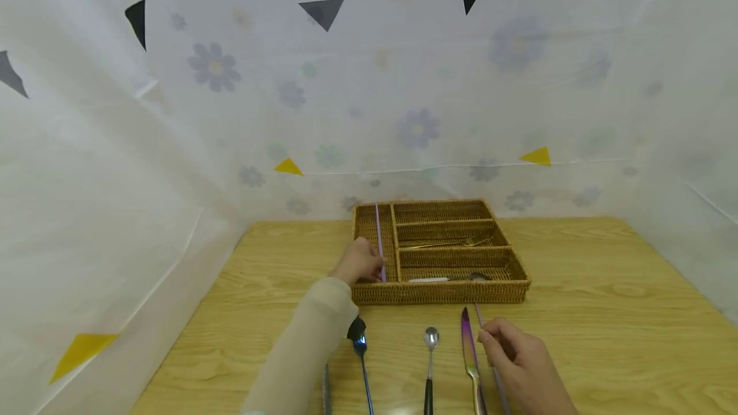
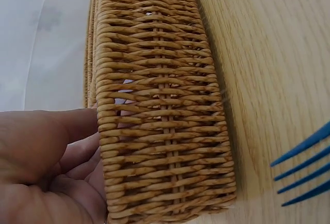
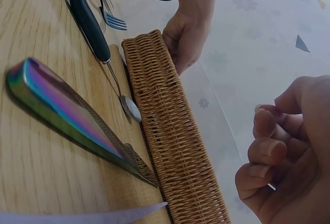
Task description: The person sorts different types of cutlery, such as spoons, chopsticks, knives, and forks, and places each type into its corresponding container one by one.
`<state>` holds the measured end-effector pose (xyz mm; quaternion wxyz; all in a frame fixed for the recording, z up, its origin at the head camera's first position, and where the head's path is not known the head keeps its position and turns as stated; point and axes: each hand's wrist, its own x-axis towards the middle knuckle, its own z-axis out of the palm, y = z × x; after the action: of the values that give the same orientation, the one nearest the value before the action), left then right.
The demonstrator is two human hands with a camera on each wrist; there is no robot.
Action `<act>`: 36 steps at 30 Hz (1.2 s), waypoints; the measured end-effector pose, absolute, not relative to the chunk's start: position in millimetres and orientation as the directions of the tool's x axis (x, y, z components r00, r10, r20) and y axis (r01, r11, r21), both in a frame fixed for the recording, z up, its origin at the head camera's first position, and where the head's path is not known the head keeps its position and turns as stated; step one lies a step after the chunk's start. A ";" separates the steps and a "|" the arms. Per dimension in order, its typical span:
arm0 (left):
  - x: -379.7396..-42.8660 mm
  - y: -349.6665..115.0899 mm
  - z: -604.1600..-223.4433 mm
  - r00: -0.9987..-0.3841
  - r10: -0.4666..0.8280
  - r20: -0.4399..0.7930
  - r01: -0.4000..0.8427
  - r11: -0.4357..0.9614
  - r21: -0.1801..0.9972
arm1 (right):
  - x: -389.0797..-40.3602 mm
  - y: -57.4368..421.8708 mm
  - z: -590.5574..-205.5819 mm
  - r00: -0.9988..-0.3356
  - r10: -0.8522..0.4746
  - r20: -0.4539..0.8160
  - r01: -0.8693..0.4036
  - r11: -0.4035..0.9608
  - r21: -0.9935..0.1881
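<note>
My left hand reaches into the left compartment of a wicker tray. Its fingers pinch the near end of a thin lilac stick, which runs lengthwise along that compartment. The tray's woven wall hides most of the fingertips in the left wrist view. My right hand hovers over the table in front of the tray, fingers loosely curled with nothing between them in the right wrist view. Just left of it, a second lilac stick lies beside a rainbow-coloured knife.
A small spoon with a black handle and a blue fork lie before the tray. Part of a silver utensil shows by the left sleeve. Inside the tray are a gold fork and a white-handled spoon.
</note>
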<state>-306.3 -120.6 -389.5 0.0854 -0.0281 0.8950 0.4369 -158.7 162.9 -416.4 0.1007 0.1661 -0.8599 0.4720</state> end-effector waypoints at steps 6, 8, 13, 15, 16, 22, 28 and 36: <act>-309.4 -116.5 -392.1 -0.983 0.025 -0.184 -0.122 0.659 0.742 | -159.3 163.3 -417.6 -0.922 -0.188 0.338 -0.386 0.491 -0.781; -309.7 -114.7 -391.9 -0.982 0.012 -0.191 -0.129 0.698 0.704 | -159.5 163.0 -417.8 -0.924 -0.185 0.335 -0.382 0.486 -0.786; -307.1 -109.5 -389.4 -0.985 -0.042 -0.170 -0.131 0.816 0.563 | -159.4 161.8 -417.4 -0.937 -0.170 0.306 -0.350 0.485 -0.802; -306.4 -107.7 -389.8 -0.984 -0.058 -0.166 -0.140 0.831 0.539 | -159.1 161.5 -417.2 -0.939 -0.166 0.301 -0.343 0.486 -0.804; -305.9 -106.8 -390.2 -0.985 -0.061 -0.164 -0.141 0.833 0.535 | -159.1 161.3 -417.2 -0.938 -0.166 0.304 -0.346 0.485 -0.804; -305.1 -101.8 -395.6 -0.989 -0.053 -0.135 -0.118 0.837 0.535 | -158.6 161.4 -416.3 -0.939 -0.163 0.302 -0.342 0.490 -0.802; -308.5 -97.6 -401.2 -0.987 -0.081 -0.139 -0.141 0.851 0.506 | -158.6 162.9 -416.5 -0.936 -0.164 0.312 -0.351 0.496 -0.794; -307.6 -92.0 -405.7 -0.995 -0.078 -0.065 -0.099 0.877 0.470 | -158.3 164.7 -416.2 -0.935 -0.158 0.319 -0.354 0.510 -0.784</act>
<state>-307.6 -92.0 -405.7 0.0219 -0.0457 0.9686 0.2434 -158.3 164.7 -416.2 0.1038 0.1482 -0.8626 0.4725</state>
